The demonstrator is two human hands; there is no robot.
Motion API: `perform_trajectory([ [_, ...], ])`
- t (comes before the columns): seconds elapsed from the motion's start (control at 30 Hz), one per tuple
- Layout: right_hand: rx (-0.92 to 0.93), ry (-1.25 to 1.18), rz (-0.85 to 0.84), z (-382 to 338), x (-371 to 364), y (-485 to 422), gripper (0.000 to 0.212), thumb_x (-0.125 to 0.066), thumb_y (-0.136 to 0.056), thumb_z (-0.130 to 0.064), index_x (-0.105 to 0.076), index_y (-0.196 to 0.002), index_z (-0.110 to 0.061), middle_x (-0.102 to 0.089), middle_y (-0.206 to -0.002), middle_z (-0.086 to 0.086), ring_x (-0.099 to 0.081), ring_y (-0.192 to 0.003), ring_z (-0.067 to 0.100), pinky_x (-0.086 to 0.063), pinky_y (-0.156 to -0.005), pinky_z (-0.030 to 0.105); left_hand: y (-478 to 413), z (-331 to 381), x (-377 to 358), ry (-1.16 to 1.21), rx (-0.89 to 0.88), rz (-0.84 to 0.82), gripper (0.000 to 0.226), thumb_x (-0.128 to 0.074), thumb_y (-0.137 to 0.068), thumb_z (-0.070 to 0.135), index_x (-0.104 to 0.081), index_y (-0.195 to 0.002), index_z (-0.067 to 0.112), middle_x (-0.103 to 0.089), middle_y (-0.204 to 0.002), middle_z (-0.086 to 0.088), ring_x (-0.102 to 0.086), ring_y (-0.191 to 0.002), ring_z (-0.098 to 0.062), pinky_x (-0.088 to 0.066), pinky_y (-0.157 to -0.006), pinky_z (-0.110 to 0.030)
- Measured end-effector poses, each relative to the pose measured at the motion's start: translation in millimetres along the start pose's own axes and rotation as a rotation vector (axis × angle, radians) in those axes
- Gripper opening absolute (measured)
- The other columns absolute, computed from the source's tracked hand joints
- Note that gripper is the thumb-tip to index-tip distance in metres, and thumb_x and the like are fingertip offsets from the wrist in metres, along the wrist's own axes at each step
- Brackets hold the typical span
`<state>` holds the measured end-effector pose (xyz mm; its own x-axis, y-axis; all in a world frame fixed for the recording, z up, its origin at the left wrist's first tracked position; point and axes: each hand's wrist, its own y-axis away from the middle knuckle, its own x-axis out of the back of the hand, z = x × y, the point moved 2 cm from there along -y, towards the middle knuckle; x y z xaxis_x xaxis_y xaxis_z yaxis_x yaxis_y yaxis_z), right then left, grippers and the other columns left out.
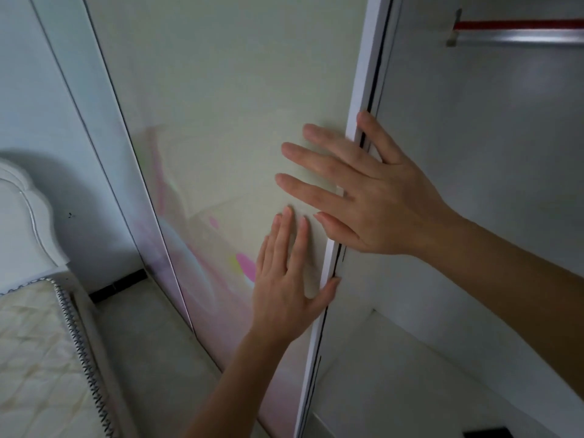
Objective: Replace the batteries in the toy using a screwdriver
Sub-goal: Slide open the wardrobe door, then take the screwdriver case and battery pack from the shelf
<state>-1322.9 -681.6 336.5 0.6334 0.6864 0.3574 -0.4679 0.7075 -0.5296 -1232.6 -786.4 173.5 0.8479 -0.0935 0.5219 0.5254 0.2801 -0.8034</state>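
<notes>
Pressing the left hand flat, fingers straight, on the wardrobe door close to its right edge, thumb touching that edge, and laying the right hand just above, fingers spread straight on the panel with the thumb round the edge, likely for purchase to slide the door along. No clenching anywhere, only open palms bearing on the panel. No sign of toy, screwdriver or batteries, so probably hunting for them inside, past the rail and shelf.
</notes>
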Motion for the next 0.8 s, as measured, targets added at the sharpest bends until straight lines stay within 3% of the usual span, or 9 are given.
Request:
perform_trajectory([
  [0.17,-0.189,-0.243,-0.001,-28.6,21.0,41.4,0.046,-0.049,-0.098,-0.019,-0.051,-0.144,-0.011,-0.044,-0.151,0.018,-0.038,-0.143,0.035,-0.035,-0.115,0.053,30.3,10.9,14.1,-0.074,0.049,-0.087,0.082,-0.062,-0.094,0.046,-0.020,-0.157,0.016,-0.015,-0.166,-0.005,-0.014,-0.154,-0.023,-0.026,-0.118,-0.057],
  [0.4,-0.562,-0.412,-0.323,-110.0,38.5,156.2,0.053,-0.053,-0.094,-0.025,-0.049,-0.146,-0.013,-0.045,-0.152,0.016,-0.038,-0.144,0.031,-0.034,-0.115,0.051,101.8,60.3,9.9,-0.061,0.063,-0.195,0.074,-0.055,-0.093,0.047,-0.027,-0.155,0.019,-0.028,-0.163,-0.003,-0.022,-0.152,-0.021,-0.026,-0.119,-0.054],
  [0.63,-0.878,-0.438,-0.637,-193.9,90.3,290.8,0.057,-0.059,-0.090,-0.027,-0.050,-0.145,-0.013,-0.048,-0.150,0.014,-0.038,-0.144,0.030,-0.033,-0.117,0.051,168.4,115.6,-42.3,-0.044,0.031,-0.574,0.067,-0.041,-0.095,0.057,-0.032,-0.152,0.025,-0.035,-0.159,0.000,-0.028,-0.149,-0.021,-0.033,-0.117,-0.052],
  [0.8,-1.105,-0.398,-0.804,-228.0,141.8,356.3,0.054,-0.050,-0.092,-0.032,-0.053,-0.143,-0.014,-0.051,-0.147,0.013,-0.043,-0.140,0.032,-0.038,-0.113,0.053,206.9,171.9,-82.9,0.023,-0.095,-0.757,0.067,-0.042,-0.093,0.058,-0.038,-0.151,0.025,-0.041,-0.156,0.000,-0.035,-0.146,-0.022,-0.030,-0.118,-0.049],
])
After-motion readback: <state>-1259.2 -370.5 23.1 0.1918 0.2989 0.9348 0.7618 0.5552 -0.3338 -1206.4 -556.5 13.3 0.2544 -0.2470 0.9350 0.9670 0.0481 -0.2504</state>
